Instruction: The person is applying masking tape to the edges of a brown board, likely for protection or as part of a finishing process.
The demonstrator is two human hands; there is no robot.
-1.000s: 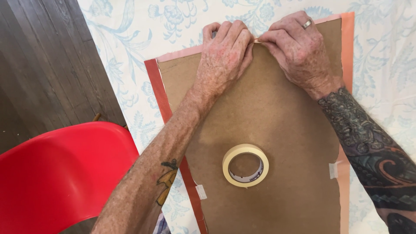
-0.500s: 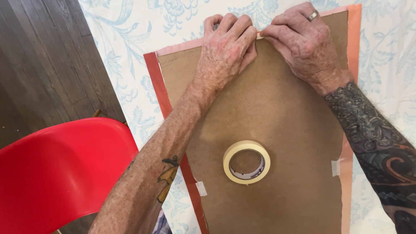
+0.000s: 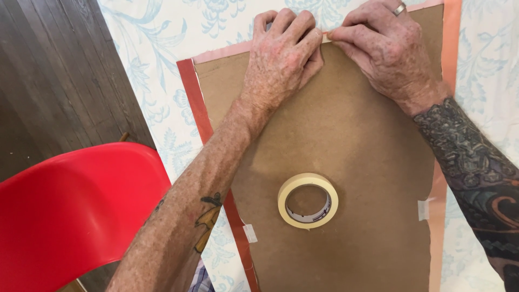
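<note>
Left hand: the left hand [image 3: 281, 54] lies palm down on the top edge of the flat brown cardboard backing board [image 3: 346, 146], fingers bent and pressing; it grips nothing.
Right hand: the right hand [image 3: 386, 51] is just beside the left hand at the same top edge of the board. Its thumb and forefinger pinch a small strip of cream masking tape [image 3: 326, 38] between the two hands. A silver ring [image 3: 399, 8] is on one finger.
Tape strip: it sits on the top edge of the board, touching the fingertips of both hands.
Board: it lies flat inside a red-orange picture frame [image 3: 203, 113], whose border shows along the left, top and right sides of the board.
Tape roll: a round roll of cream masking tape [image 3: 308, 200] lies flat on the board, below the hands and well apart from them, near the middle of the board.
Other tape pieces: one short white piece of tape [image 3: 250, 233] bridges the left edge of the board and the frame; another [image 3: 425, 208] is on the right edge.
Worktop: the frame rests on a worktop covered with a white cloth with pale blue flower print [image 3: 157, 81].
Chair: a red plastic chair seat [image 3: 75, 216] stands left of the board, over a dark wooden floor [image 3: 54, 81].
</note>
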